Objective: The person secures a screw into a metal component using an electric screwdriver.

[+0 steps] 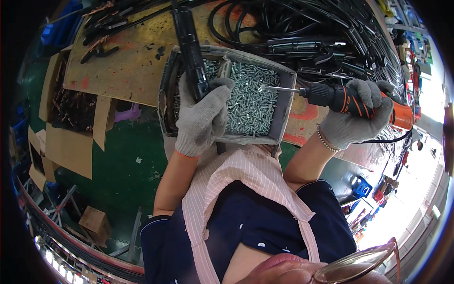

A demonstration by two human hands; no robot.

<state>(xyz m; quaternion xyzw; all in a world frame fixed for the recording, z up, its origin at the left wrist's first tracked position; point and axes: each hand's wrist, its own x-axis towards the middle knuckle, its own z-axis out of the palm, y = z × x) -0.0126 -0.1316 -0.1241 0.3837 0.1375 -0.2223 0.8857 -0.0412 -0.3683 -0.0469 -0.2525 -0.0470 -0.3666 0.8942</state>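
Note:
In a grey knit glove, my left hand (203, 116) grips a long black plastic clamp handle (190, 49), held tilted over the left part of a box. My gloved right hand (364, 113) is wrapped round an orange and black electric screwdriver (340, 98). Its thin metal bit (282, 89) points left, over the loose screws. Many small silver screws (253, 102) fill the worn cardboard box (289, 106), and a divider piece (224, 68) stands among them. Whether a screw sits on the bit's tip is too small to tell.
Black cables (246, 23) and more black handles (302, 45) lie heaped at the back right of the worn wooden table (123, 61). Copper-coloured clamp parts (99, 47) lie at its far left. An open carton (71, 151) of dark parts stands left of the table.

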